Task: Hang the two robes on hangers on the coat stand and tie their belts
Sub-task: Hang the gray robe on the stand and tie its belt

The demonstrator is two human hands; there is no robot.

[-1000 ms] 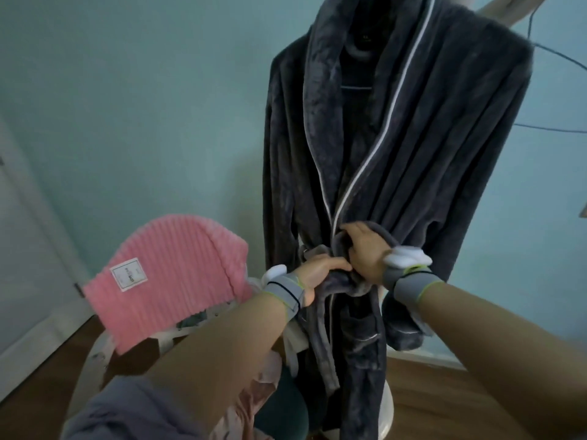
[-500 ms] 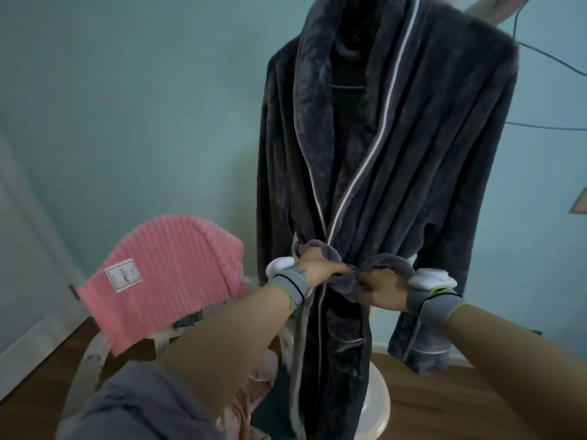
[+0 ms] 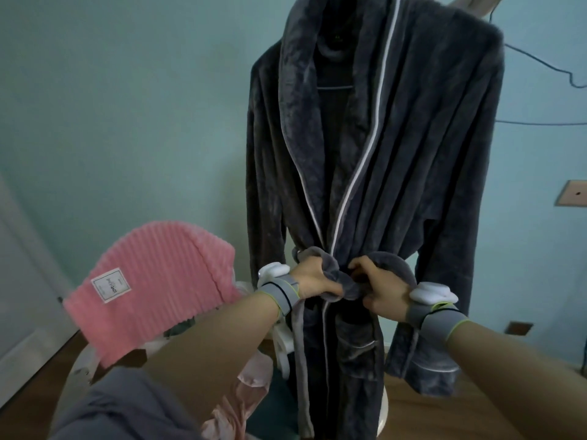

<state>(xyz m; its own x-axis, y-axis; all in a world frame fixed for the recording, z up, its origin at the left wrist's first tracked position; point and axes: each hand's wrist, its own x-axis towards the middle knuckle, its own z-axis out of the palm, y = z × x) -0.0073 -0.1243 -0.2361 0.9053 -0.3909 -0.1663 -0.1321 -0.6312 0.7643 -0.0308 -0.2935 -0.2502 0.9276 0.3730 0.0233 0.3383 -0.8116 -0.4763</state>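
A dark grey plush robe (image 3: 397, 147) with white piping hangs on a hanger from the coat stand, front closed. Its grey belt (image 3: 349, 285) is knotted at the waist with a loop on each side. My left hand (image 3: 313, 279) grips the left loop and my right hand (image 3: 379, 293) grips the right loop, either side of the knot. One belt tail (image 3: 300, 360) hangs down below my left hand. A pink ribbed robe (image 3: 158, 287) with a white label lies draped over a chair at the lower left.
A white chair (image 3: 282, 347) and pale pink satin cloth (image 3: 241, 392) sit below my left arm. The stand's white round base (image 3: 382, 417) rests on the wooden floor. Teal wall behind, with thin cables (image 3: 540, 61) at the right.
My hands moved from close together at the knot to apart, pulling the two belt loops sideways. The knot at the waist has drawn tighter.
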